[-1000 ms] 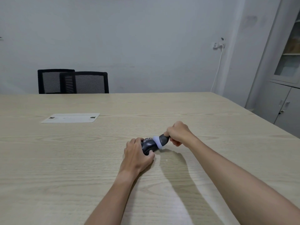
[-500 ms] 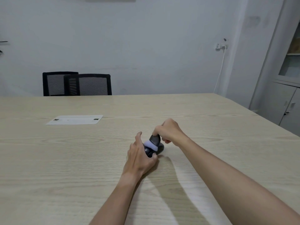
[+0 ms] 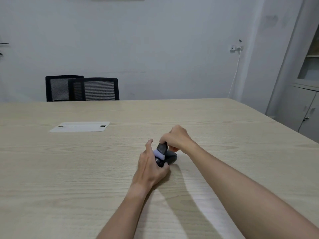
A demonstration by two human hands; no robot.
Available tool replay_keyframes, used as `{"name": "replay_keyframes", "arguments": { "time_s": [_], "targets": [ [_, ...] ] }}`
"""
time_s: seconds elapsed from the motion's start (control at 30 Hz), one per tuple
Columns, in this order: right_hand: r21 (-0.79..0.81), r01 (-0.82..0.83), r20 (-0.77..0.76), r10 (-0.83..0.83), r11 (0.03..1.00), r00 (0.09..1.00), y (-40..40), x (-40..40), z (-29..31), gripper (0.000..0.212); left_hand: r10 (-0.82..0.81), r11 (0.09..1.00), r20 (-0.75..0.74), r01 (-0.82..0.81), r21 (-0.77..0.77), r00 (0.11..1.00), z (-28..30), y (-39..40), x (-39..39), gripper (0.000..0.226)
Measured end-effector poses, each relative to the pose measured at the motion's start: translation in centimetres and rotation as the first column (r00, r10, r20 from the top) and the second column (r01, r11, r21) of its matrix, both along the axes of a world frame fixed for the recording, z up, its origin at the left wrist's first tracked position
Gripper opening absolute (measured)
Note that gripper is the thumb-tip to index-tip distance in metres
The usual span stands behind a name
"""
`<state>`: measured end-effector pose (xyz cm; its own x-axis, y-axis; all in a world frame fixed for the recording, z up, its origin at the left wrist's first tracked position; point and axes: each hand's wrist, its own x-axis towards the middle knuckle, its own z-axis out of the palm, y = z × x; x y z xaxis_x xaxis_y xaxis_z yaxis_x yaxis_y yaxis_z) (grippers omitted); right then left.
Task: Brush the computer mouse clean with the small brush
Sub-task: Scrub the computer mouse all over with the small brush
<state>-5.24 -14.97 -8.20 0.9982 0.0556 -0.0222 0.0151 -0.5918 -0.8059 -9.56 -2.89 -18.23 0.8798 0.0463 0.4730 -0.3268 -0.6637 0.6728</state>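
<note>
Head view. Left hand [image 3: 149, 167] holds a dark mouse [image 3: 170, 158] on the desk [image 3: 86, 178], thumb against its near side, fingers extended beyond it. Right hand [image 3: 177, 138] grips the dark handle of a brush [image 3: 161, 150], pale bristles resting on the mouse top. White cover plate [image 3: 80, 126] toward the far left; two chairs [image 3: 82, 88] behind the far edge; cabinet [image 3: 303, 94] at right
</note>
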Motion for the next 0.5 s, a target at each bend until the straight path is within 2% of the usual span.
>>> {"name": "replay_keyframes", "arguments": {
  "time_s": [0.1, 0.2, 0.37, 0.5],
  "targets": [
    [-0.049, 0.076, 0.091, -0.072, 0.996, 0.993, -1.0, 0.5, -0.1, 0.013, 0.019, 1.0, -0.029, -0.019, 0.0, 0.999, 0.1, 0.0, -0.2, 0.091],
    [-0.07, 0.134, 0.185, -0.12, 0.988, 0.975, -1.2, 0.5, 0.2, 0.027, 0.028, 1.0, -0.05, -0.028, 0.009, 0.998, -0.1, 0.1, 0.0, 0.091],
    [0.074, 0.035, 0.051, -0.039, 0.997, 0.998, 0.1, -0.2, 0.2, 0.014, 0.009, 1.0, -0.007, -0.009, 0.003, 1.0, 0.1, 0.0, -0.1, 0.093],
    [0.097, 0.094, 0.007, -0.095, 0.991, 0.995, -0.3, 0.4, -0.5, 0.011, 0.0, 1.0, -0.004, 0.0, 0.013, 1.0, 0.0, 0.0, -0.2, 0.092]
  ]
}}
